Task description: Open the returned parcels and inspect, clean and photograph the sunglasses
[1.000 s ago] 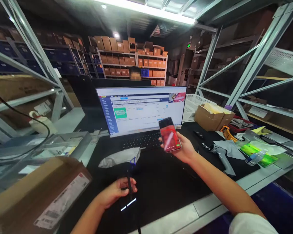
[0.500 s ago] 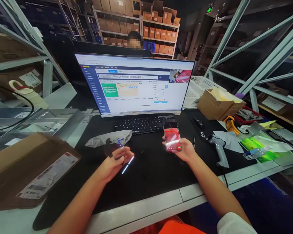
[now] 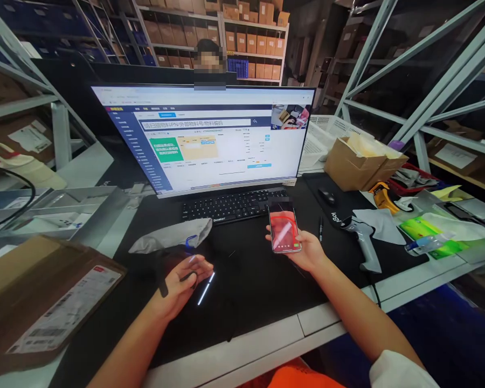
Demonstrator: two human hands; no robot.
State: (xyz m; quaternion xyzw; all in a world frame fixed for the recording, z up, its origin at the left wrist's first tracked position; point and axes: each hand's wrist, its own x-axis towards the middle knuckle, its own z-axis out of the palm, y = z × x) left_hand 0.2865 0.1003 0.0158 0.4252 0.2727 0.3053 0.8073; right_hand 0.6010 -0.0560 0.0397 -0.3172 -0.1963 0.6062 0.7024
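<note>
My right hand [image 3: 303, 249] is wrapped round a smartphone [image 3: 285, 229] whose lit screen shows a red picture with a pale streak. My left hand [image 3: 188, 283] is curled, its thumb and fingers closed on a thin, dark glossy panel [image 3: 206, 289]. White light streaks reflect off the panel; its outline blends into the black desk mat [image 3: 242, 302]. Beyond that hand lies a crumpled grey pouch [image 3: 172, 235], with a blue loop [image 3: 191, 241] in front of it. A keyboard [image 3: 226, 206] sits beyond both hands.
Behind the keyboard stands a monitor [image 3: 210, 178]. A taped carton [image 3: 44, 307] is at the left. To the right are a mouse [image 3: 326, 195], a pen [image 3: 320, 229], a barcode scanner [image 3: 366, 245], a green packet [image 3: 424, 237] and an open box [image 3: 353, 167]. Another person [image 3: 209, 56] is behind the monitor.
My left hand has moved slightly left and nearer to me with the dark panel. The pale streak on the phone's picture has tilted. My view has shifted a little.
</note>
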